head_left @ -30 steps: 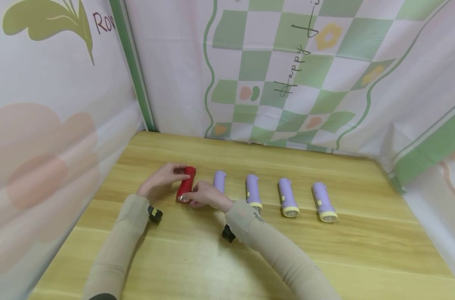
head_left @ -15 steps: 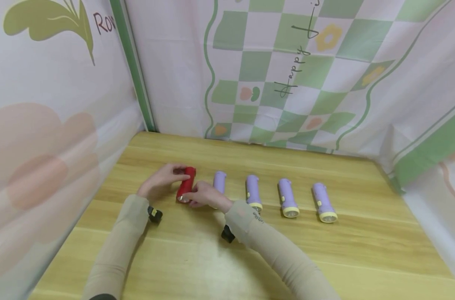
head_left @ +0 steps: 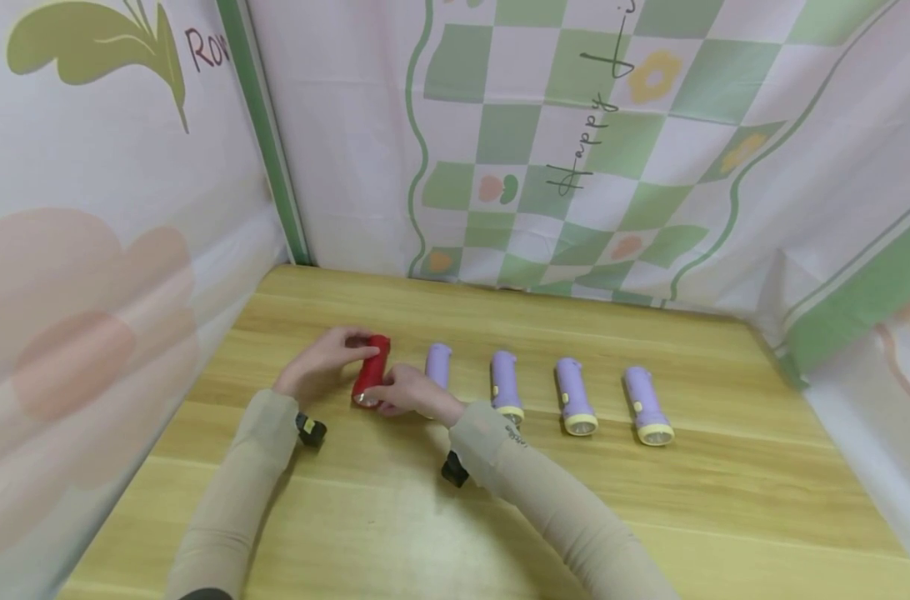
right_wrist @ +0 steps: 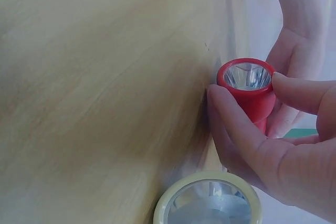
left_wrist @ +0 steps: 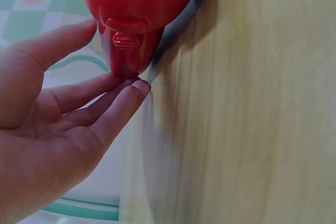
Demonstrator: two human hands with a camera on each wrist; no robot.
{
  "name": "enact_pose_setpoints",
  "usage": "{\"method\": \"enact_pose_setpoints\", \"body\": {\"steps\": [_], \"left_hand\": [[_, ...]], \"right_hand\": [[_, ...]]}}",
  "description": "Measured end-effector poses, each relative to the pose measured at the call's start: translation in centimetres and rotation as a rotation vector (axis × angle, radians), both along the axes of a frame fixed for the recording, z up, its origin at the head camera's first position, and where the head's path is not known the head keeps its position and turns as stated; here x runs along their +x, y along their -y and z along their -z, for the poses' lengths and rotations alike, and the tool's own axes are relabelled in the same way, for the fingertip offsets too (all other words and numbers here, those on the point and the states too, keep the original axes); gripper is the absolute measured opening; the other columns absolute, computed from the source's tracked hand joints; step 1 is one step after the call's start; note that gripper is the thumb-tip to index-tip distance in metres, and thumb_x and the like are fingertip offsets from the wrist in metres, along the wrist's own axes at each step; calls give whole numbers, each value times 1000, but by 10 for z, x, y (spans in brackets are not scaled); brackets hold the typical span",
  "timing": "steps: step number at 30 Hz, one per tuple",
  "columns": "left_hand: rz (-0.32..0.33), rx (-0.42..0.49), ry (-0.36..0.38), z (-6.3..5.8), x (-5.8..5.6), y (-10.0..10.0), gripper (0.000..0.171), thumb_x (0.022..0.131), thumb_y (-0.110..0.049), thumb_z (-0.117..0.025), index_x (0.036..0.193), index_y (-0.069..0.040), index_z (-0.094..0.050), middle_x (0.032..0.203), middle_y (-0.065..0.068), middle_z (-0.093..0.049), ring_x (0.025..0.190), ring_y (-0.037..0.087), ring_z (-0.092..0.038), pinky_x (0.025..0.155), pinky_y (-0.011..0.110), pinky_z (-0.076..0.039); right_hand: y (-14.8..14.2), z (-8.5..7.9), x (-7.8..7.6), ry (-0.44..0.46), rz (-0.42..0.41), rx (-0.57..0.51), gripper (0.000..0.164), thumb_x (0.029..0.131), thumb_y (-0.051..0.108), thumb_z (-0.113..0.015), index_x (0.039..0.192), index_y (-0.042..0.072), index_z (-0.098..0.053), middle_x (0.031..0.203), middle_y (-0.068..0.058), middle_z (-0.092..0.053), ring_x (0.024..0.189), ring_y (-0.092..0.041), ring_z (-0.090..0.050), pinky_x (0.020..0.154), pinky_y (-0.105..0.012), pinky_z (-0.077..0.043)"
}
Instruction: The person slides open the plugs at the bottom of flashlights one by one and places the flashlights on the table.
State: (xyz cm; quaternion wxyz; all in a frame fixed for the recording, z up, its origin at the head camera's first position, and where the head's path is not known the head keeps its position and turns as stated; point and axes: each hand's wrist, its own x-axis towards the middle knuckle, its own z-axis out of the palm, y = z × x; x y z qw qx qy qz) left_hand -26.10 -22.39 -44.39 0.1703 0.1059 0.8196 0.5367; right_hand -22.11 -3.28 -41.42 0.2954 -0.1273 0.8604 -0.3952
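A red flashlight [head_left: 372,371] lies on the wooden table at the left end of a row, its lens end towards the person. My left hand [head_left: 322,358] holds it near the tail; in the left wrist view the thumb touches one side of the red body [left_wrist: 137,6] and the fingertips meet the other. With thumb and fingers my right hand [head_left: 417,390] pinches the lens end, whose silvery reflector [right_wrist: 247,77] shows in the right wrist view. Partly behind the right hand lies the nearest purple flashlight [head_left: 438,363].
Several purple flashlights with pale yellow heads lie in a row to the right, among them a middle one [head_left: 505,379] and the rightmost one [head_left: 646,402]. The wooden table [head_left: 725,500] meets a patterned fabric curtain [head_left: 335,167] at the back and sides.
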Motion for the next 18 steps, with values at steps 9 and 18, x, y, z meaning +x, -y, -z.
{"method": "enact_pose_setpoints", "body": {"steps": [9,18], "left_hand": [[-63,5,15,-5,6,-1,47,98,-25,-61,135,2,-51,136,20,-57,127,33,-52,113,49,-41],[-135,22,34,-11,7,-1,51,97,-28,-63,139,-3,-48,137,17,-55,125,32,-53,110,47,-45]], "right_hand": [[0,-1,0,21,20,-42,26,95,28,-66,98,2,-69,92,-14,-74,75,-16,-66,73,-27,-58],[-3,-10,-2,15,5,-63,27,95,27,-66,102,2,-70,95,-16,-73,73,-15,-63,75,-30,-59]]}}
